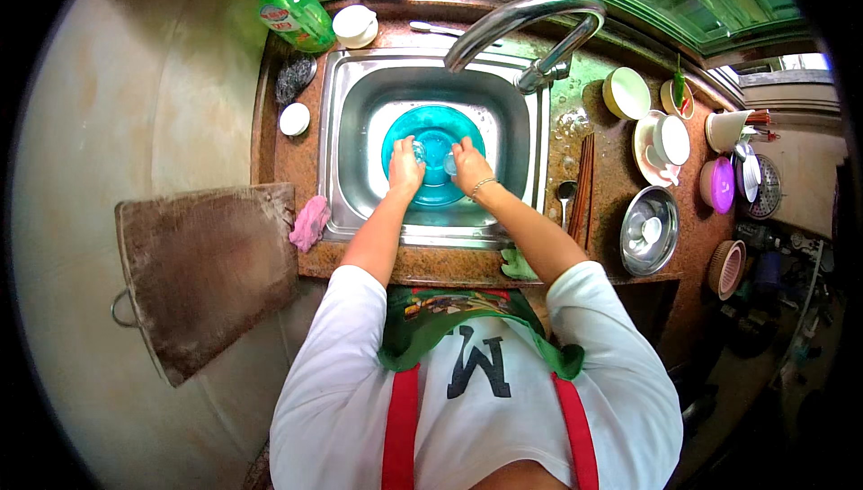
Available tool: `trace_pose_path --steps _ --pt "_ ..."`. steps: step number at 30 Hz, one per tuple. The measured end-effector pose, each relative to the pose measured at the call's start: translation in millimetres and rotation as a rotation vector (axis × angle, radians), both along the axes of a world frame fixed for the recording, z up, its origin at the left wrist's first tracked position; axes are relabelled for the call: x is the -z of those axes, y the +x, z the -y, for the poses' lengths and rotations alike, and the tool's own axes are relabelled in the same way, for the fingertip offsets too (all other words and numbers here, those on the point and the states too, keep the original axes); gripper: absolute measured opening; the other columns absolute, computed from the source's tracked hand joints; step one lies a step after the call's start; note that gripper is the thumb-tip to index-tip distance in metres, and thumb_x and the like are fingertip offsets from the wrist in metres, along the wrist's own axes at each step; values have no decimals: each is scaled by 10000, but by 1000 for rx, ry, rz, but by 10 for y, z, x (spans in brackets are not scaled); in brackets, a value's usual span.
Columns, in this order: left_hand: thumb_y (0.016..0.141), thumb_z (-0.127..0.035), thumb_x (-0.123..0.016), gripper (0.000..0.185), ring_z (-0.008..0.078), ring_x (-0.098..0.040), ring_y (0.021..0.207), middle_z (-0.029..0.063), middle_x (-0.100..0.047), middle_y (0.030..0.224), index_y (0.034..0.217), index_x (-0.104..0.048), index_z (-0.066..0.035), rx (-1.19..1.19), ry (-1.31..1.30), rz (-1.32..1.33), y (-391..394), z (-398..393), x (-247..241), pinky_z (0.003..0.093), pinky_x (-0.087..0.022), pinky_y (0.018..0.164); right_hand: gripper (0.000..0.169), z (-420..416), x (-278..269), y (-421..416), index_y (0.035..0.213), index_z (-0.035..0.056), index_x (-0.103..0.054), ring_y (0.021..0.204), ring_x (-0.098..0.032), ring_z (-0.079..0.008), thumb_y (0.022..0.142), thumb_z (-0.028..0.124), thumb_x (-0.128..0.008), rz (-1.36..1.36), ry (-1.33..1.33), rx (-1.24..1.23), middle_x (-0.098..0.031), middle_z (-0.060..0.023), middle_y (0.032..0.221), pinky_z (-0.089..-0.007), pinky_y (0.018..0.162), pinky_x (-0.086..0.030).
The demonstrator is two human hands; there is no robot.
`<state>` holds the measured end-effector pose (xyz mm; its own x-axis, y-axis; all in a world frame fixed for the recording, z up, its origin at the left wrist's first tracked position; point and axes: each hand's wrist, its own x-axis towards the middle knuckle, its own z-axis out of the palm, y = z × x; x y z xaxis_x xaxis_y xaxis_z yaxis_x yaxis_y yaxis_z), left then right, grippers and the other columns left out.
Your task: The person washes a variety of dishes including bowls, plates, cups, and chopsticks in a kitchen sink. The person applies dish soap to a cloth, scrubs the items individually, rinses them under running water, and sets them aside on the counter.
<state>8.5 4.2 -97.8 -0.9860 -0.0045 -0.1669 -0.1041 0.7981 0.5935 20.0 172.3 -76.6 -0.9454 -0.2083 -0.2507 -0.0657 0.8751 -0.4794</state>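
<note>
Both of my hands are over a turquoise plastic basin [435,116] in the stainless steel sink [357,105]. My left hand [406,168] is curled around a small clear glass [419,151] at the basin's left side. Opposite it, my right hand [473,170] grips another small clear piece of glassware [450,163], mostly covered by the fingers. The exact shape of both pieces is hard to make out. Above the far rim of the sink arches a chrome faucet [519,8]; its spout end is up and right of the basin.
Right of the sink, chopsticks [582,186], a spoon [566,192], a yellow bowl [627,93], white cups [672,139] and a metal dish [634,220] crowd the granite counter. On the left are a green detergent bottle [300,14], a pink cloth [310,223] and a wooden cutting board [209,274].
</note>
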Motion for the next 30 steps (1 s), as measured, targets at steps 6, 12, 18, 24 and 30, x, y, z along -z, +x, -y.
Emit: trace_pose_path --steps 6,12,18,24,30 --pt "668 -76 -747 682 351 -467 1121 180 -451 1211 1263 -416 -45 91 -41 0 9 13 0 406 -414 950 166 157 322 -49 1010 7 -507 892 -590 -323 864 71 -461 -67 116 57 -471 -173 1039 -418 724 -542" --pt "785 -162 -671 417 316 -539 1045 176 -565 1113 1139 -545 18 -184 260 -126 -164 47 -348 381 -424 919 179 -283 -539 -62 890 38 -572 813 -584 -373 822 202 -598 -213 -171 277 -569 -187 925 -454 706 -499" --pt "928 -233 -496 475 291 -497 1164 183 -456 1319 1313 -385 22 -664 1355 606 -847 3 -674 362 -470 911 259 -1592 -1229 -1009 936 -15 -608 866 -570 -373 873 232 -561 -791 -71 628 -594 -209 898 -432 754 -465" --pt "916 -205 -489 396 318 -506 1154 162 -486 1255 1229 -418 27 -816 1505 648 -1111 -453 -986 453 -465 918 495 -1797 -1157 -1777 786 -32 -655 793 -627 -409 904 406 -457 -484 66 492 -631 -263 815 -480 709 -491" --pt "895 -190 -505 272 324 -570 1058 192 -573 1106 1056 -518 29 -863 1468 662 -1220 -616 -982 449 -484 890 454 -1765 -1077 -1773 769 4 -658 752 -628 -400 927 371 -443 -544 96 489 -637 -240 799 -471 679 -501"
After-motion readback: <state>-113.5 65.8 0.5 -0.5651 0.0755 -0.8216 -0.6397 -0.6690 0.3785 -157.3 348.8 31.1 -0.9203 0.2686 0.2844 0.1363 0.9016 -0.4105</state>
